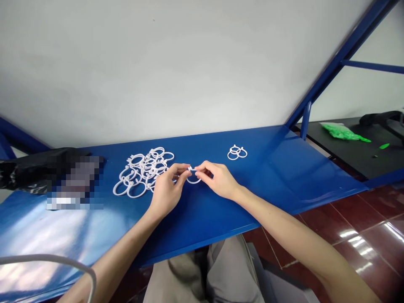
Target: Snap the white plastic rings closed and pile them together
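Between my two hands is a white plastic ring [193,182] with a small clasp-like part at its top, held just above the blue table [208,214]. My left hand [168,185] pinches it near the clasp with thumb and forefinger. From the other side, my right hand [217,179] grips the ring with its fingertips close by. Left of my left hand lies a loose pile of several similar white rings [136,190], partly hidden by that hand. A small group of white rings [237,152], overlapping one another, rests to the right beyond my right hand.
At the table's left end lie a black plastic bag [28,172] and a blurred-out flat item [75,179]. A pale cable [47,257] crosses the lower left. On a black table [353,155] at right sits a bag of green pieces [342,131]. Blue frame bars [334,63] rise there.
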Action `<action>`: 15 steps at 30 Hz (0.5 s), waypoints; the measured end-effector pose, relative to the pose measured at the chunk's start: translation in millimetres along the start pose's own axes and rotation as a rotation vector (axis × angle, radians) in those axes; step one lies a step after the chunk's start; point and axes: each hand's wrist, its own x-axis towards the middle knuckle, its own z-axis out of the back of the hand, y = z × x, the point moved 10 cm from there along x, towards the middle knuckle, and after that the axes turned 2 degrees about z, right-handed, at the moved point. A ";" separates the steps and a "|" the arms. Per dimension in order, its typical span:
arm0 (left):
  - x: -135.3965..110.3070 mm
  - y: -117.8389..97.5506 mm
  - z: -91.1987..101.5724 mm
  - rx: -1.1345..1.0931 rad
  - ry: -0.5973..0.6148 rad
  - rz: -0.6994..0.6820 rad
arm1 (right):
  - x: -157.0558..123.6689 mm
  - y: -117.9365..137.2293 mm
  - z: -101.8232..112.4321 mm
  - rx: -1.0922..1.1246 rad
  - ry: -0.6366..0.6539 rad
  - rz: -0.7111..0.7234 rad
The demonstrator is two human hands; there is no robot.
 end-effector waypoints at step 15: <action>-12.7 -22.8 -2.0 0.148 -0.032 -0.317 | -11.8 19.5 -9.4 -0.045 -0.020 0.229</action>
